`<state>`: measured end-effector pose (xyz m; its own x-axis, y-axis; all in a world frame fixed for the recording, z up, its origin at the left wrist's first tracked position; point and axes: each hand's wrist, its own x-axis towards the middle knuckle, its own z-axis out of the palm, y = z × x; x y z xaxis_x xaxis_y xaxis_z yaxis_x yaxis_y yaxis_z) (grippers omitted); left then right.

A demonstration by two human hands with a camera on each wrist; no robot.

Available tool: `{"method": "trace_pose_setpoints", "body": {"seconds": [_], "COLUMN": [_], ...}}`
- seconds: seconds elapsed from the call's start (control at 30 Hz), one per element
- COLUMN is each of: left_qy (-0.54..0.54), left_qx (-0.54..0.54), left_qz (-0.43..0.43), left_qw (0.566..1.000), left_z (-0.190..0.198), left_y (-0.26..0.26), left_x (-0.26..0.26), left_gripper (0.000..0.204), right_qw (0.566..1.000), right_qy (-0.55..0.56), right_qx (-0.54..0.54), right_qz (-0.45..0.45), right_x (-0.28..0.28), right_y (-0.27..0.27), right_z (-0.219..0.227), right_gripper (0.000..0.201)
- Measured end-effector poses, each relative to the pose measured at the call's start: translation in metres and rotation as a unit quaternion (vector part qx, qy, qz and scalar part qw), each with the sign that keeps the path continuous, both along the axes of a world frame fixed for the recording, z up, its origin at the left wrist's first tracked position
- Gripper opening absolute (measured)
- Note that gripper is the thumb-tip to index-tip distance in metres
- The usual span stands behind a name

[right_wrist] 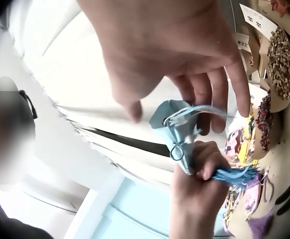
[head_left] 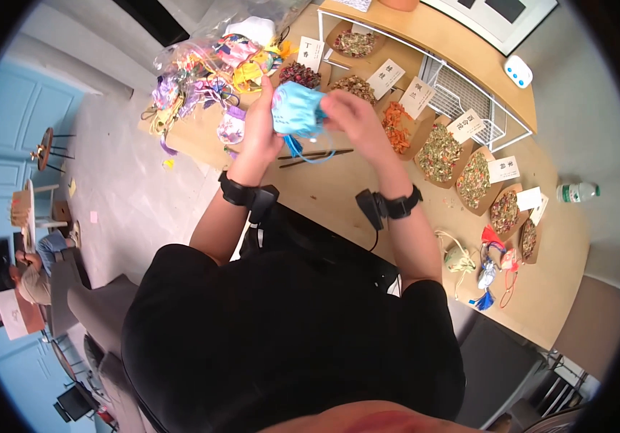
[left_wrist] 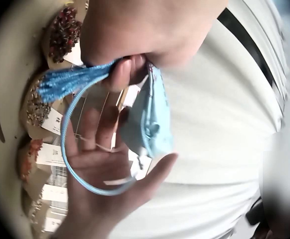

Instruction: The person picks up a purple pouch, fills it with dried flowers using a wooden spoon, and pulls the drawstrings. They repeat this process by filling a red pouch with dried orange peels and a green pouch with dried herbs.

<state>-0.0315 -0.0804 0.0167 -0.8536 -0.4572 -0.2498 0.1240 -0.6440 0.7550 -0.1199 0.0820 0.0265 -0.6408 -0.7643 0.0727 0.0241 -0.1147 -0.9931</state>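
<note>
A light blue pouch (head_left: pixel 297 110) with a blue tassel (head_left: pixel 293 146) and a cord loop is held up over the table. My left hand (head_left: pixel 258 126) grips its lower part; in the left wrist view, fingers of the left hand (left_wrist: pixel 140 32) curl at the pouch (left_wrist: pixel 152 117) beside the tassel (left_wrist: pixel 73 82). My right hand (head_left: pixel 359 119) is at the gathered mouth. In the right wrist view, the right hand (right_wrist: pixel 170 50) has its fingers spread around the pouch (right_wrist: pixel 177 129); whether they touch it or the cord is unclear. The left hand (right_wrist: pixel 199 184) holds the pouch from below.
Paper trays of dried flowers and herbs (head_left: pixel 440 153) with white cards line the table's back. Colourful pouches (head_left: pixel 209 79) are heaped at left, several more pouches (head_left: pixel 487 270) lie at right. Dark tongs (head_left: pixel 316 156) lie below the hands. A bottle (head_left: pixel 578 192) is at far right.
</note>
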Motion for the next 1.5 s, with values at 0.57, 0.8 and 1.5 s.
{"method": "trace_pose_setpoints", "body": {"seconds": [0.57, 0.8, 1.5], "left_qy": [-0.030, -0.240, -0.311], "left_qx": [-0.322, -0.407, -0.749], "left_qz": [-0.109, 0.058, 0.021], "left_qw": [0.940, 0.879, 0.584], "left_z": [-0.026, -0.060, -0.079], "left_y": [-0.047, -0.099, -0.117], "left_x": [0.115, 0.092, 0.071], "left_gripper": [0.021, 0.033, 0.028], "right_qw": [0.992, 0.982, 0.748], "right_qy": [-0.025, -0.060, 0.080], "right_qx": [0.060, 0.100, 0.000], "right_qz": [-0.106, -0.151, -0.659], "right_x": [0.076, 0.097, 0.074], "right_y": [0.077, 0.137, 0.355], "right_z": [-0.027, -0.027, -0.031], "right_gripper": [0.016, 0.017, 0.023]}}
